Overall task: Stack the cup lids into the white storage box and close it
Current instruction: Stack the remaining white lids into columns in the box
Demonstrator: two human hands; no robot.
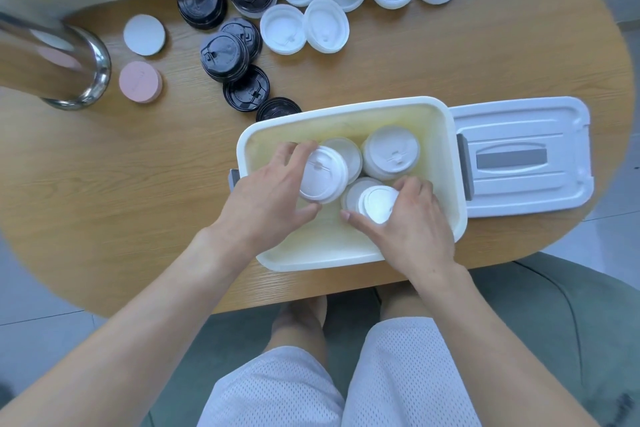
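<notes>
My left hand [273, 191] gripped a white lid stack [322, 173] inside the box [346, 255]; my right hand [405, 218] curled round another stack [375, 201] at four o'clock from it.

Oval wooden tabletop [450, 66], shiny steel cylinder [52, 62] at its far left, a white disc [144, 34] and a pink disc [140, 81] beside it, grey-green chair [571, 315] below

The left hand [273, 191] covers one edge of a white lid stack [323, 174]; the right hand [407, 218] hides part of another [375, 202]. The steel cylinder [52, 62] is cut off at the frame's left edge. The storage box [346, 114] partly hides one black lid [277, 108].
</notes>
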